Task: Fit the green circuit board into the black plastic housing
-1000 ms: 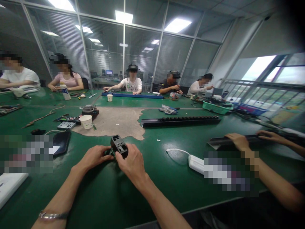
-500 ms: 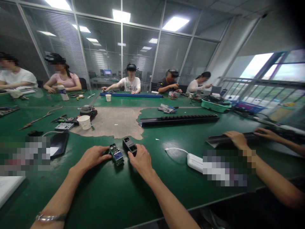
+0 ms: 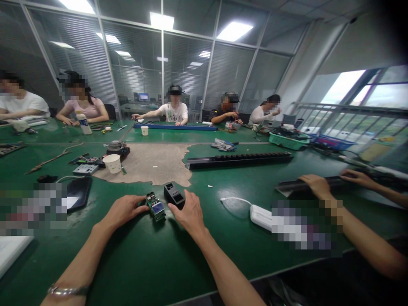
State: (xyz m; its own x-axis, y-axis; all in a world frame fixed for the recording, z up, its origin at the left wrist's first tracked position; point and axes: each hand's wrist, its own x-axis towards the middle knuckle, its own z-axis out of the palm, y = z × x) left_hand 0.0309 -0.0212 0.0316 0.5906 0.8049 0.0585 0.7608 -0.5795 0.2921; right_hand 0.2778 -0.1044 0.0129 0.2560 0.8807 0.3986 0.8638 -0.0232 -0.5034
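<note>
Near the middle of the green table (image 3: 134, 263) lies a small green circuit board assembly (image 3: 156, 208) with a bluish display. My left hand (image 3: 127, 209) rests at its left side, fingertips touching or very close to its edge. Just right of the board is a black plastic housing (image 3: 174, 194) with cut-outs. My right hand (image 3: 190, 213) is beside the housing's lower right end, thumb and fingers apart, apparently not gripping it. A gap separates the board from the housing.
A paper cup (image 3: 112, 163) and electronic parts stand back left, by a brown sheet (image 3: 153, 159). A long black rail (image 3: 239, 160) lies back right. A white power bank (image 3: 261, 217) and another person's hands (image 3: 315, 186) are at right.
The fingers of my right hand have opened and come off the black housing, which lies slightly turned. My left hand and the circuit board have hardly moved.
</note>
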